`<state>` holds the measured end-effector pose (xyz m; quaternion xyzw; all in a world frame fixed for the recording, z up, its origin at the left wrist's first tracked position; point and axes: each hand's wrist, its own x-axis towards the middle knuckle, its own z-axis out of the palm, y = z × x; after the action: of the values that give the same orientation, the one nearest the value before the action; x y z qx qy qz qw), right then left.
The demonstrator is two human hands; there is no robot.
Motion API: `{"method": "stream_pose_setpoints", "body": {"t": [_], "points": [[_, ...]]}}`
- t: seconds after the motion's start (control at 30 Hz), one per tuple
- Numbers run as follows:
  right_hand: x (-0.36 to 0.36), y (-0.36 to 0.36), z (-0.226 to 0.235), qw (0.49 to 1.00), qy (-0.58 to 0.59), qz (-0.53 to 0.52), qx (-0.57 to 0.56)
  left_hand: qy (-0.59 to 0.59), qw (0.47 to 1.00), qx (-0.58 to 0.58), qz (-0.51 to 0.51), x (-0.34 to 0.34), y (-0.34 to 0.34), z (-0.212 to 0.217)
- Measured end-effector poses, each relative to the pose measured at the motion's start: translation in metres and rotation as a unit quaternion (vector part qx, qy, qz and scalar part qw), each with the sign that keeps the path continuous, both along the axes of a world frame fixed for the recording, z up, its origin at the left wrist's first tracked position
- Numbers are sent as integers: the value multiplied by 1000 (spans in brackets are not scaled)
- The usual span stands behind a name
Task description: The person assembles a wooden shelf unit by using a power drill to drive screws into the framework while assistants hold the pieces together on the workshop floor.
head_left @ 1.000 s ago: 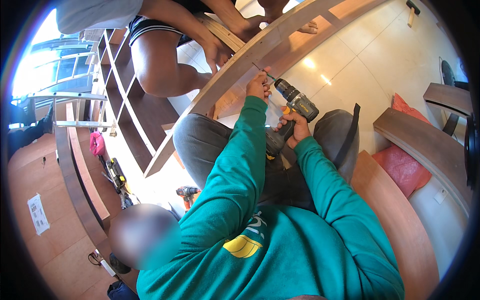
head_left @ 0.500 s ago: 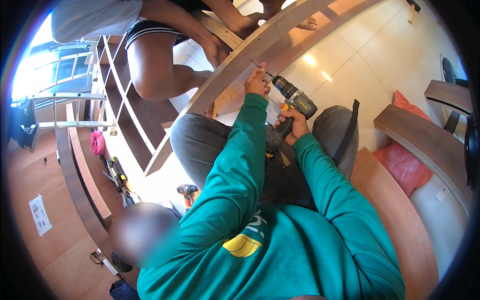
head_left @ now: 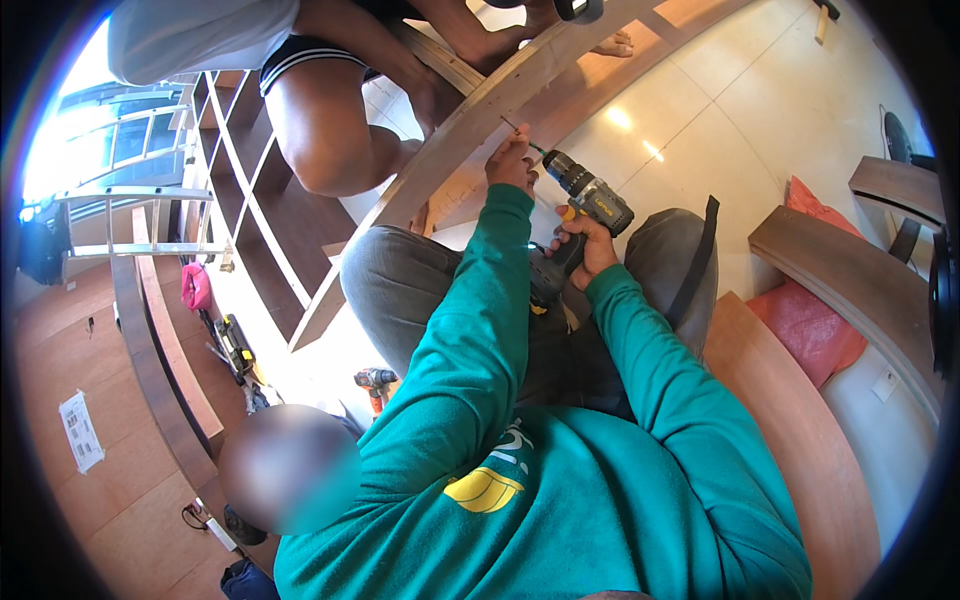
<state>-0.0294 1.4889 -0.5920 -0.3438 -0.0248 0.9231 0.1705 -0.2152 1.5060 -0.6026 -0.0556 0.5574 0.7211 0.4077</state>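
Person in a green long-sleeved shirt sits on the tiled floor [head_left: 690,110], working on a curved wooden beam [head_left: 520,95] that runs from about 8 o'clock up to 1 o'clock across the upper middle.

Right hand [head_left: 588,245] is clamped around the grip of a cordless drill [head_left: 585,205]. Drill is dark grey and black with yellow-orange accents, chunky body, black chuck, battery pack at the base of the handle. It sits just above centre, tilted, nose pointing toward 10 o'clock. A thin bit sticks out of the chuck and meets the beam's edge.

Left hand [head_left: 512,165] is up at the beam, fingers pinched together right at the bit tip, touching the wood. Cannot tell what, if anything, is held between the fingers.

Hands are apart, the left one toward 10 o'clock from the right one, with the drill body between them.

Beam is pale raw wood, with a darker brown board just beside it.

At 12 o'clock a second person's bare legs and hand rest on the beam. A second small drill [head_left: 375,380] with an orange body lies on the floor at about 8 o'clock from centre. At 3 o'clock, a red bag [head_left: 810,325] between more curved wooden pieces.
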Motion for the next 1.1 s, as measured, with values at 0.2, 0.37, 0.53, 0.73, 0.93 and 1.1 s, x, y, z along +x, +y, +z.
{"method": "stream_pose_setpoints", "body": {"t": [0.2, 0.37, 0.53, 0.73, 0.93, 1.1], "points": [[0, -1, 0, 1000, 4, -1, 5, 14, 1000, -4, -5, -1, 0, 1], [1, -1, -5, 1000, 12, -7, 11, 15, 1000, -4, 12, 6, 6, 11], [3, 2, -3, 999, 36, -4, -5, 20, 999, -8, -30, 2, 7, 5], [-1, 1, -3, 999, 40, -1, -18, -15, 1000, 9, -15, -10, 5, 1], [2, 5, -13, 998, 55, -17, -10, 312, 941, -104, -75, -31, 37, -71], [14, 21, -28, 997, 50, -57, 26, 38, 996, -69, -35, 2, 73, -38]]}}
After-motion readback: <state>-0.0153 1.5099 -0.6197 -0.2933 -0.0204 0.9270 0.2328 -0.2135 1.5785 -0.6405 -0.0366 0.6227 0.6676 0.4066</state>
